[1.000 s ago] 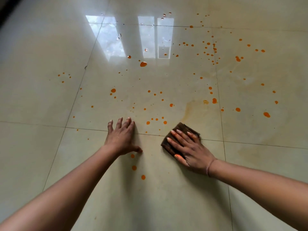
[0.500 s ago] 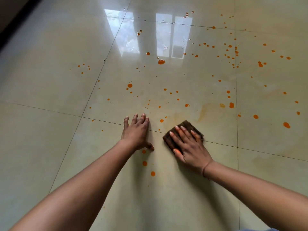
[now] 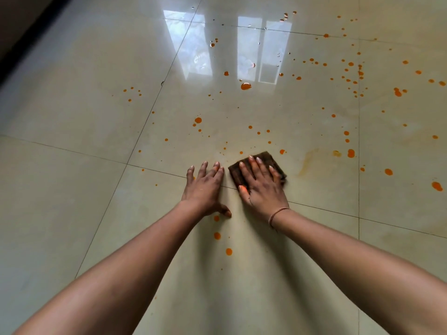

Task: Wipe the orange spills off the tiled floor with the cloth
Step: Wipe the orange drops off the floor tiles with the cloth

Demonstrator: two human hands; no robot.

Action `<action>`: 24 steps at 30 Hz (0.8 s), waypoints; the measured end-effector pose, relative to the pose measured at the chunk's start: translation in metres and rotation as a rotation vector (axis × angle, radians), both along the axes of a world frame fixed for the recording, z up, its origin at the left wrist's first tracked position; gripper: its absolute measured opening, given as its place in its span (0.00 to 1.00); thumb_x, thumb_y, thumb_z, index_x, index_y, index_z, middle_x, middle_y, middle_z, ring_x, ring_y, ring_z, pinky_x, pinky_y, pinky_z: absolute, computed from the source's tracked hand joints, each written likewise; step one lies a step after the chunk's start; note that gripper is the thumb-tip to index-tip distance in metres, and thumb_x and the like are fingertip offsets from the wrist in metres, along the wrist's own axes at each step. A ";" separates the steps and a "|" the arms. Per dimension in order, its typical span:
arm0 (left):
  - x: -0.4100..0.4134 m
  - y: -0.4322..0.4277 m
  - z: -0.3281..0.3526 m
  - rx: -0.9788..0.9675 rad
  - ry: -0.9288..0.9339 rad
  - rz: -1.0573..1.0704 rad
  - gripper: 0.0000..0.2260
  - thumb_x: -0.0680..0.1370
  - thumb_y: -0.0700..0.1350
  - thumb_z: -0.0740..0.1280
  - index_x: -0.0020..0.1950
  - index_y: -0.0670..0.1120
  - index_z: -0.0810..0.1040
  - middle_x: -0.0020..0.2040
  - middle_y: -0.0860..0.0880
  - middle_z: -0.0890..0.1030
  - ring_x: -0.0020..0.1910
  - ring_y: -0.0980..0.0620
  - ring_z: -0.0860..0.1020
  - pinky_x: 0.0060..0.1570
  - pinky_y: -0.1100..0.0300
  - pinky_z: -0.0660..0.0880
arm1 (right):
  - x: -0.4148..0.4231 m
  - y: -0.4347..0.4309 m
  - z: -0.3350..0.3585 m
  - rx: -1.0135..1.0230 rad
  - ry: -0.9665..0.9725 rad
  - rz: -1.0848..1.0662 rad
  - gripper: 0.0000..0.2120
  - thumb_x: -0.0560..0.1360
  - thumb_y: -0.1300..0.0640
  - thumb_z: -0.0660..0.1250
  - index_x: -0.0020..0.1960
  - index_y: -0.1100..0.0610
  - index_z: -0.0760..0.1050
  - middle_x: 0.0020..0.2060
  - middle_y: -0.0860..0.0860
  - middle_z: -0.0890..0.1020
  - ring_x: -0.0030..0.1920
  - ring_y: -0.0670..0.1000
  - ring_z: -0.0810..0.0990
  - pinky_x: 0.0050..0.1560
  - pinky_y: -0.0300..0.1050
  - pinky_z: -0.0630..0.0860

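A dark brown cloth (image 3: 271, 160) lies flat on the glossy cream tiled floor (image 3: 96, 213), across a grout line. My right hand (image 3: 262, 189) presses down on the cloth with spread fingers, covering most of it. My left hand (image 3: 205, 187) rests flat on the bare tile just left of the cloth, holding nothing. Orange spills (image 3: 246, 86) dot the floor ahead and to the right, with three drops (image 3: 217, 235) close to me beneath my left thumb. A faint orange smear (image 3: 306, 163) marks the tile right of the cloth.
A dark edge, perhaps a wall base or doorway (image 3: 21, 44), runs along the far left corner. Window light reflects on the tiles (image 3: 193, 44) ahead. Larger orange drops (image 3: 436, 186) lie at the far right.
My right hand has slid the cloth forward and to the left, close beside my left hand. The drops near the grout line ahead of the cloth are gone. The camera has shifted left.
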State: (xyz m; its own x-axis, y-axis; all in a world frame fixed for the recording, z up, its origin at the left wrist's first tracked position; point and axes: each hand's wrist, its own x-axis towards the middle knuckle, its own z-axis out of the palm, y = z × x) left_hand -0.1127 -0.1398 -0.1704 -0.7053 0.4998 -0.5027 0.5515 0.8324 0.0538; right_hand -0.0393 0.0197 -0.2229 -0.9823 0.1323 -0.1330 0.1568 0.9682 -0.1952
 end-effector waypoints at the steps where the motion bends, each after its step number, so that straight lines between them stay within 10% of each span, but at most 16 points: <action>1: 0.000 0.000 0.000 0.002 0.004 -0.001 0.56 0.63 0.68 0.72 0.80 0.47 0.45 0.80 0.50 0.46 0.78 0.46 0.41 0.74 0.41 0.40 | 0.003 -0.002 0.000 -0.004 0.000 -0.024 0.32 0.75 0.41 0.46 0.77 0.51 0.58 0.77 0.54 0.58 0.77 0.53 0.54 0.72 0.52 0.46; 24: 0.006 -0.011 -0.008 0.029 0.099 -0.043 0.49 0.68 0.70 0.68 0.79 0.48 0.51 0.80 0.49 0.50 0.78 0.46 0.42 0.73 0.41 0.38 | 0.032 -0.008 -0.003 0.011 0.040 0.039 0.31 0.76 0.42 0.48 0.77 0.51 0.59 0.76 0.54 0.59 0.76 0.53 0.56 0.72 0.52 0.48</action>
